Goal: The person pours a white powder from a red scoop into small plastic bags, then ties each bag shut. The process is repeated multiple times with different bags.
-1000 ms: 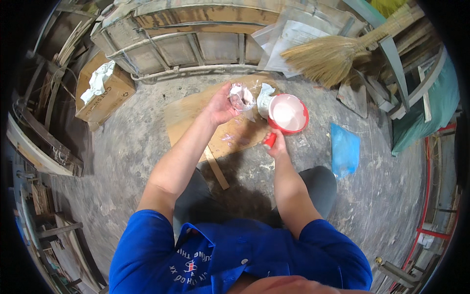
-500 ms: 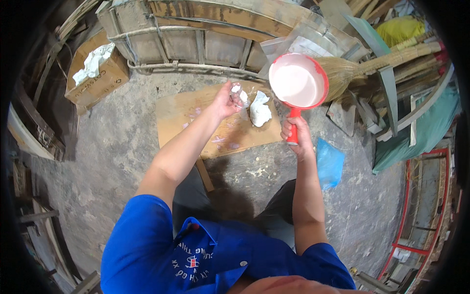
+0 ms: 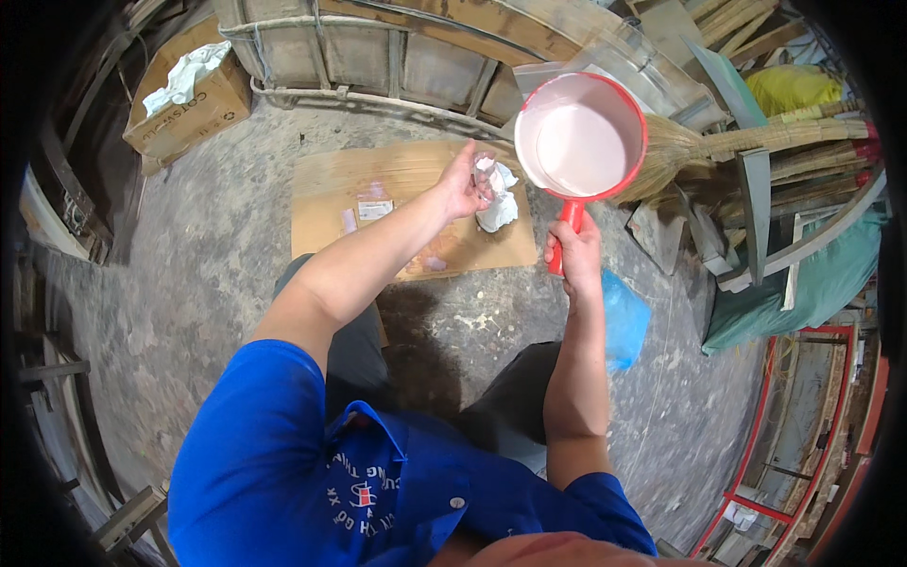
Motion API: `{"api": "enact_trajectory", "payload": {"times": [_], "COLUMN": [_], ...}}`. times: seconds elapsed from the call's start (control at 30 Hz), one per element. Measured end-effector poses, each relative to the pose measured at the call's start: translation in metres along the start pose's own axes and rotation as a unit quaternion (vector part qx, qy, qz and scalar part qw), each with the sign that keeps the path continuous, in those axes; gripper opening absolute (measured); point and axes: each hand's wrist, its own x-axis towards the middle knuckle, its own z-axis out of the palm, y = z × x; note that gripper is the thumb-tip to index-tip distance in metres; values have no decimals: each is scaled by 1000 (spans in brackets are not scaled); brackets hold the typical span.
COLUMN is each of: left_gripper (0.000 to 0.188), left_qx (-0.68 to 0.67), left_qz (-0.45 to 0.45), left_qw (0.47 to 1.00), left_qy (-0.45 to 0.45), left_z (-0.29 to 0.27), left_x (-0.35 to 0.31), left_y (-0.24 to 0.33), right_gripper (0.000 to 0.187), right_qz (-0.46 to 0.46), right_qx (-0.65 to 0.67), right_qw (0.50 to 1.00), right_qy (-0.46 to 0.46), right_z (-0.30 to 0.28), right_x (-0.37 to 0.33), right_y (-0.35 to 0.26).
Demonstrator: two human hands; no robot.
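My right hand (image 3: pixel 573 257) grips the red handle of a red ladle-style scoop (image 3: pixel 579 142) with a pale pink-white inside, held up over the floor. My left hand (image 3: pixel 465 184) is closed around a small clear wrapper with something white in it, just left of the scoop. Below that hand a crumpled white cloth (image 3: pixel 498 210) lies on a flat sheet of cardboard (image 3: pixel 378 189) spread on the concrete floor.
A straw broom (image 3: pixel 718 151) lies right of the scoop. A blue plastic bag (image 3: pixel 624 317) sits on the floor by my right arm. A cardboard box with white rags (image 3: pixel 184 99) stands far left. Wooden frames (image 3: pixel 397 57) line the back; a green sack (image 3: pixel 812 283) and red racks stand at right.
My right hand lifted the red scoop from the cardboard up and to the right. My left hand stayed over the cardboard holding the wrapper. The white cloth now lies uncovered on the cardboard.
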Motion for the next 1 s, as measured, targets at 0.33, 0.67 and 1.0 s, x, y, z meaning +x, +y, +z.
{"api": "enact_trajectory", "payload": {"times": [0.33,0.67,1.0], "left_gripper": [47,48,51], "left_qx": [-10,-41,-49], "left_qz": [11,9,13], "left_qw": [1000,999,999], "left_qy": [16,15,-13], "left_z": [9,15,9], "left_x": [1,-4,-3], "left_y": [-7,-8,-8], "right_gripper": [12,14,15], "right_qz": [-42,-38,-47], "right_qx": [-23,-39,-51], "right_qw": [999,998,997], "right_qy": [22,21,15], "right_z": [-5,2,6], "right_x": [1,-2,-3], "right_y": [0,-3,-4]}}
